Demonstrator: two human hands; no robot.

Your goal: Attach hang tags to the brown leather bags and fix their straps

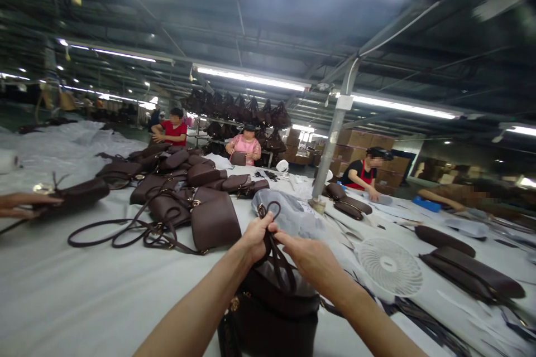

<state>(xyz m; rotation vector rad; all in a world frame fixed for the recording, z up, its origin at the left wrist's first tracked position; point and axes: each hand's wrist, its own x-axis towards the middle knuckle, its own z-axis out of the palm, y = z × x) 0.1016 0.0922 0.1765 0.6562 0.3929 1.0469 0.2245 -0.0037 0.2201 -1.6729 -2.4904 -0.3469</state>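
A dark brown handbag point(274, 318) stands right in front of me, its top open with pale lining or wrapping showing inside. Above its opening, my left hand point(256, 237) is closed around a thin brown strap point(280, 268) that is gathered in loops. My right hand point(307, 256) pinches the same strap from the other side, its fingertips meeting my left fingers. A small gold-coloured charm point(234, 304) hangs at the bag's left side. Close by on the left lies a smaller brown bag point(215, 222), with a long strap point(104, 240) looped on the table.
Many brown bags point(167, 164) are heaped at the left. A metal post point(335, 139) rises through the table, with clear plastic point(288, 212) beside it. A white fan point(390, 266) and long brown bags point(471, 273) lie right. Another person's hand point(29, 204) reaches in left; several co-workers sit around.
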